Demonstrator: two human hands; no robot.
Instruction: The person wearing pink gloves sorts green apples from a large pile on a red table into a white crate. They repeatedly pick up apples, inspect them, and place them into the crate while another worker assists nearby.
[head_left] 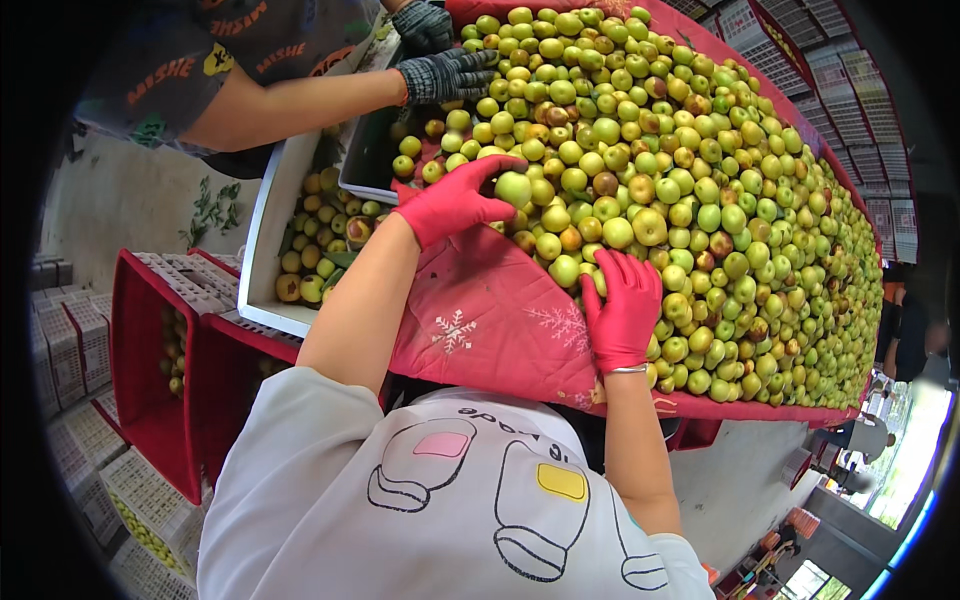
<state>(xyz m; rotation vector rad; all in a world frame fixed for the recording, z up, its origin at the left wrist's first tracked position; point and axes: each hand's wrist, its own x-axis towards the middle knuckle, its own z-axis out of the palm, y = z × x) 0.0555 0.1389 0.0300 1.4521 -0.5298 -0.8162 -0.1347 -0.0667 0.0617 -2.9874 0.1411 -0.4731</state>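
Note:
A big heap of small round green fruit (690, 215), like jujubes or plums, some with brown patches, covers a table with a red snowflake-patterned cloth (490, 305). My left hand (455, 205), in a red glove, curls thumb and fingers around a larger green fruit (513, 189) at the heap's left edge. In a matching glove, my right hand (625, 308) rests at the near edge of the heap. Its fingers are bent over a green fruit (597, 283), which they partly hide.
Across the table a co-worker's grey-gloved hand (445, 75) touches the fruit beside a grey bin (365, 170). Discoloured fruit lies in a white-rimmed tray (270, 225) at left. Red-lined crates (150, 350) stand below it, and stacked white crates (865, 85) at far right.

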